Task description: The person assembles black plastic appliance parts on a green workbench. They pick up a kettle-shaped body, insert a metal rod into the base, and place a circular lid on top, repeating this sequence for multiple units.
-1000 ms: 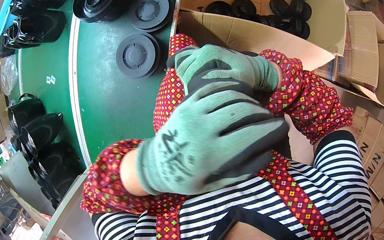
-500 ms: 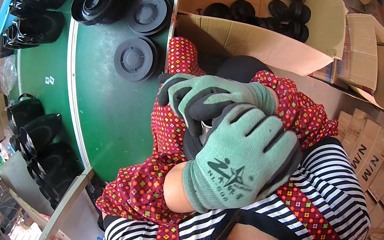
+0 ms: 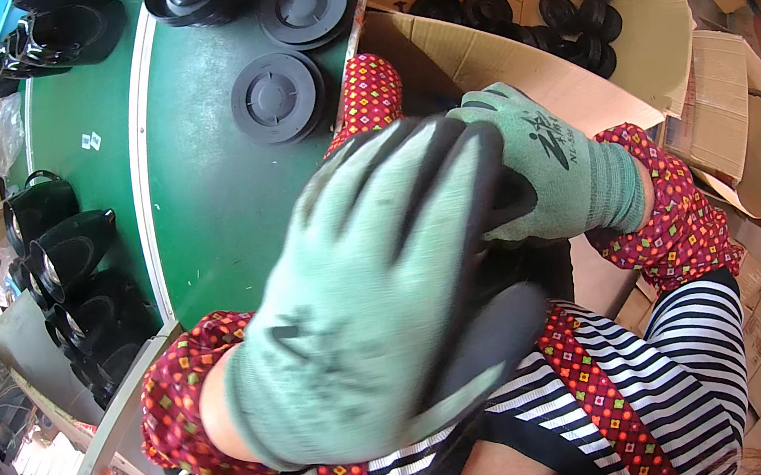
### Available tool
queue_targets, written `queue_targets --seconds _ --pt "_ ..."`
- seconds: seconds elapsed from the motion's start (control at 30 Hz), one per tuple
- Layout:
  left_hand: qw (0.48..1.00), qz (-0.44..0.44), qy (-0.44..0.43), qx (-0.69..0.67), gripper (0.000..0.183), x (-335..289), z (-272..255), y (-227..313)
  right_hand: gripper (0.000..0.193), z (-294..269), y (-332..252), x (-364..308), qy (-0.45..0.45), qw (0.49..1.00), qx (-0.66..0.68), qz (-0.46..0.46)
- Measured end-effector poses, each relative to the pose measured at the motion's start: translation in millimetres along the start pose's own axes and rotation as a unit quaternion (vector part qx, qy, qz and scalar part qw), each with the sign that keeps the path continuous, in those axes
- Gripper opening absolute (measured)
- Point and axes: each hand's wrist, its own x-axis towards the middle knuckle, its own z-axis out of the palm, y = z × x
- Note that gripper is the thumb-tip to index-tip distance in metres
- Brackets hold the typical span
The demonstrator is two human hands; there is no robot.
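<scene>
Dark shape [image 3: 546, 264] low at center, between and under the hands, mostly covered; can't tell what it is, long axis hidden. Right hand [image 3: 549, 164] right of it, fingers curled in, contents unclear. Left hand [image 3: 354, 292] left and near, blurred, back up, holding can't be told. Flat black disc [image 3: 277, 99] on green table [image 3: 215, 210], far-left; left hand nearer. Far right: open carton [image 3: 513, 69], black round parts [image 3: 486, 9] inside.
</scene>
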Motion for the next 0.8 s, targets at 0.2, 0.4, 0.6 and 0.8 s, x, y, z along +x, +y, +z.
queue_targets --seconds 0.2,0.4,0.6,0.8 --pt "0.976 -0.141 -0.155 0.064 0.088 5 24 -14 0.063 16 -18 -9 0.011 0.991 -0.107 0.077" --pt "0.996 0.036 -0.080 -0.012 0.061 7 48 -114 0.077 7 -80 -13 0.022 0.969 -0.182 0.166" --pt "0.991 0.135 -0.004 0.005 0.051 17 59 -110 0.047 2 -66 -27 0.081 0.974 -0.184 0.108" --pt "0.982 0.060 0.077 0.163 0.051 -8 43 -34 0.029 -49 -28 -7 -0.044 0.997 -0.059 0.001"
